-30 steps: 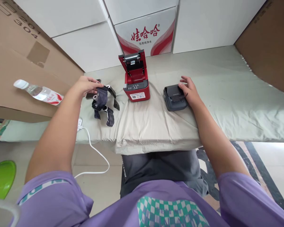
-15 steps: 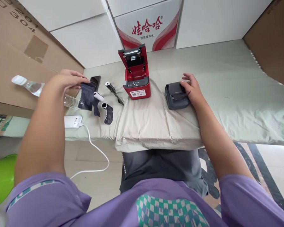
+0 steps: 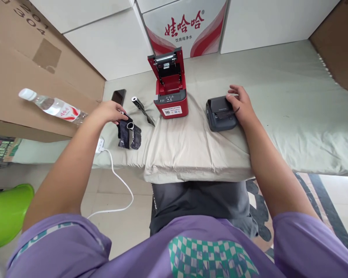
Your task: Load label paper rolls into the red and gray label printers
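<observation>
Dark curled paper strips [image 3: 129, 135], light and limp, pinched at top edge by left hand [image 3: 108, 112]; right hand [image 3: 240, 106] rests open on grey compact printer [image 3: 221, 114].

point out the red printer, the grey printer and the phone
red printer [image 3: 172, 103], head view, on its button panel just below the open lid
grey printer [image 3: 219, 116], head view, on its top face left of the right hand
phone [image 3: 118, 96], head view, middle of the dark screen

Matt grey plastic printer [image 3: 220, 114], wrinkled cloth cover [image 3: 272, 116]
</observation>
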Tool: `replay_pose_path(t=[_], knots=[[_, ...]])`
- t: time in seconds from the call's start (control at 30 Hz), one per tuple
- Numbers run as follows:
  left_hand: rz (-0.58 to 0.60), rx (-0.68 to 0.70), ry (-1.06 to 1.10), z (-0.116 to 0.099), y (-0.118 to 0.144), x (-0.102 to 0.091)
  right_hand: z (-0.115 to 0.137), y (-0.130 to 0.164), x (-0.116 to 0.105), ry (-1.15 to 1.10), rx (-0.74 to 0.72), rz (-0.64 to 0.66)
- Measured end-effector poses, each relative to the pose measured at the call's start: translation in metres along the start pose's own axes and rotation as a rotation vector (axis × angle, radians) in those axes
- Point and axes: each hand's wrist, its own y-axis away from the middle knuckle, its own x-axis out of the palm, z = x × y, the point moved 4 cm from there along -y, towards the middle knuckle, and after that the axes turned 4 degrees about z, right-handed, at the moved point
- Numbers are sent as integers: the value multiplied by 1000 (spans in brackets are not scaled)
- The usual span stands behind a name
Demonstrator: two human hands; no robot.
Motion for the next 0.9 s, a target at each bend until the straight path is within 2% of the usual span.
replay_pose_path(t=[0.13, 0.2, 0.3, 0.43, 0.47, 0.5, 0.6, 0.67, 0.7, 0.8, 0.9], knots=[[-118, 131, -341, -10, 5, 5, 1, 0, 0, -2, -3, 4], [-130, 139, -467, -13, 8, 7, 2, 1, 0, -2, 0, 4], [-118, 106, -509, -15, 15, 5, 3, 1, 0, -4, 21, -1], [-190, 103, -498, -13, 29, -14, 3, 1, 1, 11, 29, 0], [-184, 118, -506, -11, 31, -17, 3, 1, 1, 14, 29, -1], [-128, 153, -518, -10, 33, -18, 2, 0, 1, 16, 27, -2], [199, 315, -570, -4, 33, -1, 2, 0, 1, 26, 16, -2], [325, 410, -629, -3, 31, 14, 3, 0, 1, 42, 13, 3], [332, 446, -660, -3, 29, 20, 3, 0, 2, 50, 14, 6], [255, 552, -695, -7, 23, 30, 2, 0, 3, 42, 20, 1], [151, 618, -633, -12, 23, 28, 0, -1, 3, 33, 11, -11]])
